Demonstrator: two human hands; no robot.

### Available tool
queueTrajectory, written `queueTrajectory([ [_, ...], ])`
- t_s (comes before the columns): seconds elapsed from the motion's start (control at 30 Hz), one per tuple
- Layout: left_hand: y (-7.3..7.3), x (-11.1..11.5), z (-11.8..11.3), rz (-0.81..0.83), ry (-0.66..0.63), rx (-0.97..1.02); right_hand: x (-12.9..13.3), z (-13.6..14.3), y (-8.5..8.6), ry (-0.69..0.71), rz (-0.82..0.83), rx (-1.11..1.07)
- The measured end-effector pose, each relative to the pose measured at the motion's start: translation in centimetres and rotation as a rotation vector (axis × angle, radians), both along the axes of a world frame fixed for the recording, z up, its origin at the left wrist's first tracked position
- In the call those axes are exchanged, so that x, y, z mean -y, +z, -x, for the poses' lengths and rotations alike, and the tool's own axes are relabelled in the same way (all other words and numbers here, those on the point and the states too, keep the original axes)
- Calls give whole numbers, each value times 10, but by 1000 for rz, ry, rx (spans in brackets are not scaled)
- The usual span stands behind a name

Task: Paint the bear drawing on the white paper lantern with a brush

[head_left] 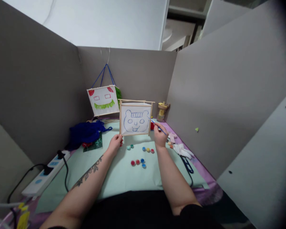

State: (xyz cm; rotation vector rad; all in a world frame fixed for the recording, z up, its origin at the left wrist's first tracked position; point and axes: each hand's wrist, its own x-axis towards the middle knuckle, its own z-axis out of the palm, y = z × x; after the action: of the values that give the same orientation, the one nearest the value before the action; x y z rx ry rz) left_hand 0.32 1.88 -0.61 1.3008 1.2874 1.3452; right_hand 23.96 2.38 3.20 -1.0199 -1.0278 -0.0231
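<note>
A wooden-framed white lantern [143,130] with a blue line drawing of an animal face stands upright at the middle, over the table. My left hand [116,142] is closed on its lower left corner. In my right hand [160,135], a thin blue brush [160,128] is pinched, its tip close to the right edge of the drawing. Below the lantern, small paint pots lie in groups: green ones [132,146], a blue, yellow and red row [148,149], and red and blue ones [138,162].
Another decorated lantern [105,109] hangs by blue cords at the back left. Blue cloth [85,132] and a power strip [44,178] are on the left. White gloves [183,150], dark-handled scissors [187,164] and a jar [161,112] are on the right. Grey partitions [138,73] surround the table.
</note>
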Motion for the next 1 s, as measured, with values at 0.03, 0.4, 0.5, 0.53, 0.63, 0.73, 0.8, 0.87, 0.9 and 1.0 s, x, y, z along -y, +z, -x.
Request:
queueTrajectory([
  [0.03, 0, 0, 0, 1, 2, 0, 0, 0, 0, 2, 1, 0],
  [0.4, 0, 0, -1, 5, 7, 5, -2, -1, -1, 2, 1, 21],
  [0.5, 1, 0, -1, 11, 3, 16, -3, -1, -2, -7, 10, 31],
  [0.53, 0, 1, 0, 12, 2, 16, -3, -2, -2, -9, 15, 34],
  [0.63, 0, 0, 0, 16, 1, 8, -3, -2, -2, -11, 26, 38],
  [0.73, -1, -1, 1, 13, 0, 9, -2, -2, -1, -12, 34, 39],
  [0.8, -2, -1, 1, 11, -3, 17, -2, -1, 0, -14, 46, 41],
  [0.87, -2, -2, 1, 8, -4, 21, -1, -1, 1, -17, 62, 50],
  [0.9, -2, -2, 0, 6, -5, 20, -1, -1, 1, -19, 68, 53],
  [1.0, -2, -1, 0, -3, -7, 7, 0, -1, 1, -17, 75, 52],
])
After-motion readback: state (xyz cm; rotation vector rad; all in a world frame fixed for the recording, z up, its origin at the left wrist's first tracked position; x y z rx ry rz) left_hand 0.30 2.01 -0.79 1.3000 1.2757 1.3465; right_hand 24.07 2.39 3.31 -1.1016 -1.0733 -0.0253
